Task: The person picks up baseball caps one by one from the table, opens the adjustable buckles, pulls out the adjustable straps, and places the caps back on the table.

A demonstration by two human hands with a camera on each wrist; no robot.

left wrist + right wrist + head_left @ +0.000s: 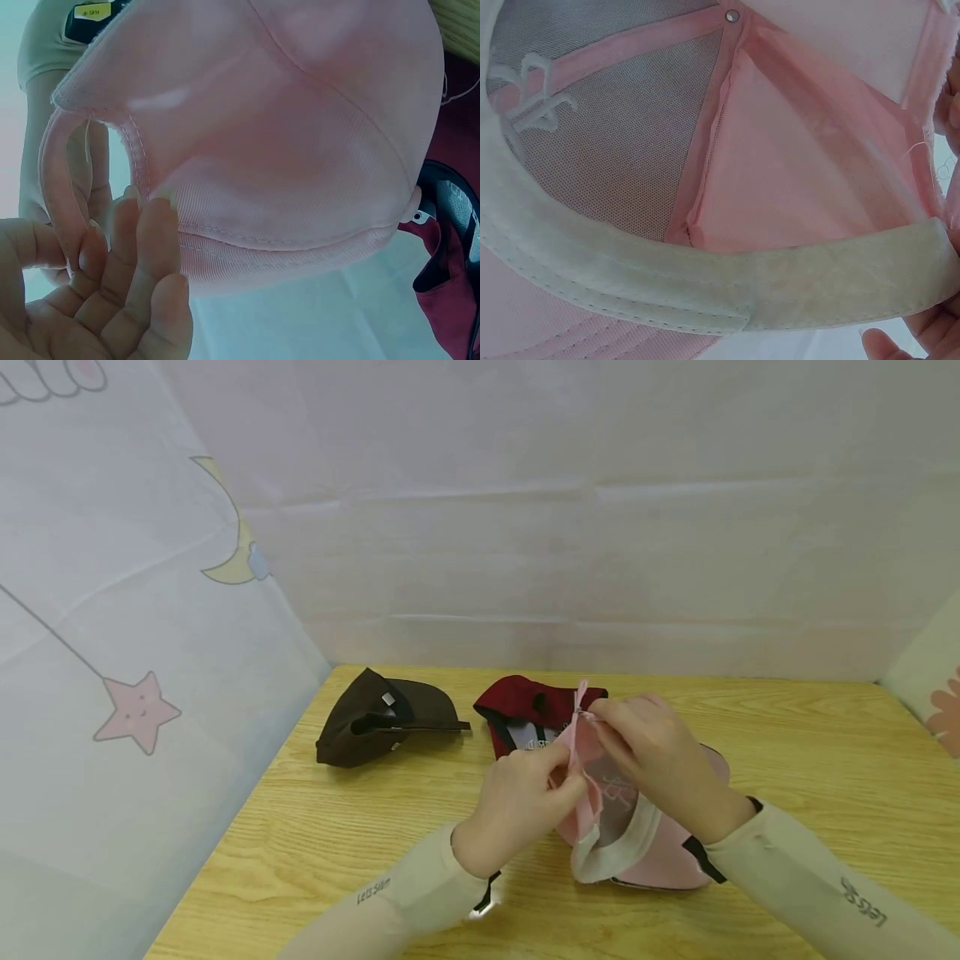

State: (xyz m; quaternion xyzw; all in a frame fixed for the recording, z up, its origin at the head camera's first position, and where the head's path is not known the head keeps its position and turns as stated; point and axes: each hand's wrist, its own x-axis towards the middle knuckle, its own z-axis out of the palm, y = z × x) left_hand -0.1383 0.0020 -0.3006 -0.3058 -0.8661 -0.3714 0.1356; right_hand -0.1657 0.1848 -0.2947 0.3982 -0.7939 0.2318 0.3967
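Between both hands is a pink baseball cap [667,864], tilted with its hollow side partly toward the head camera. My left hand [525,789] pinches the rear band; the left wrist view shows its fingers at the adjustment strap [54,172] beside the rear opening. With thumb and fingers, my right hand [652,752] pinches near the strap's upper end, where a thin cord or buckle piece shows. In the right wrist view, the pale sweatband [840,281] curves below a grey mesh panel [622,150], and some fingers show at the right edge.
A dark red cap [517,695] lies just behind the pink one, partly covered by it. To the left, a dark brown cap [427,703] rests on the wooden table [810,735]. A pale printed cloth [525,552] hangs behind the table.
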